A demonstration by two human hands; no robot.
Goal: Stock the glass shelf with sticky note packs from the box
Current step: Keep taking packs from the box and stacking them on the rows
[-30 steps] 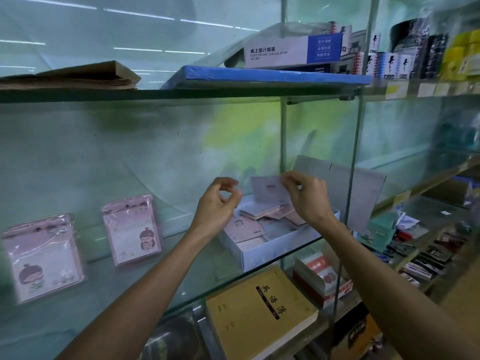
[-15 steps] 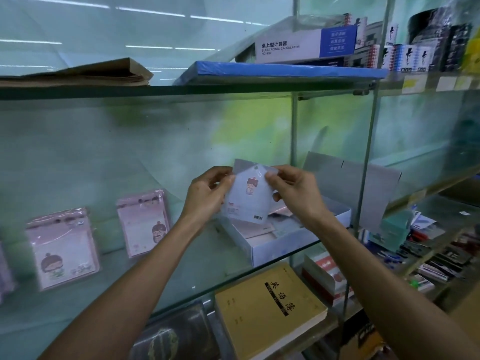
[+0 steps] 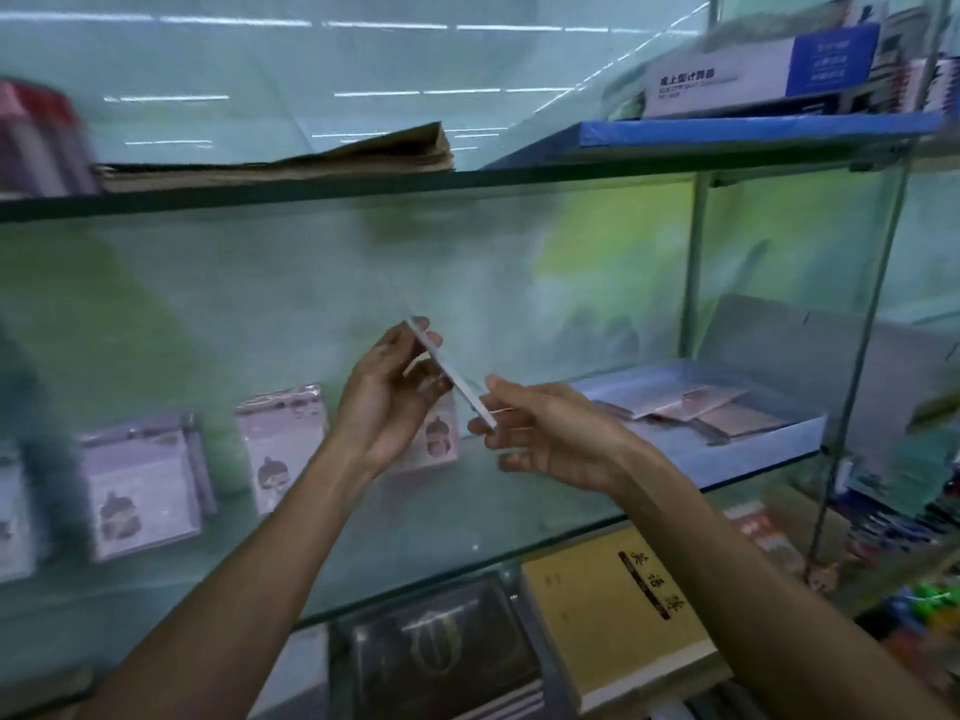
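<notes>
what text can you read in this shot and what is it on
"桌上型计算器": on the white and blue calculator box on the top shelf; the first character is blurred, and the small lines under it and on its blue panel are unreadable.
"英语簿": down the black strip on the yellow notebook below the glass shelf.
Standing sticky note packs: cartoon figures only, no readable text.
Held pack: seen edge-on, nothing readable.
</notes>
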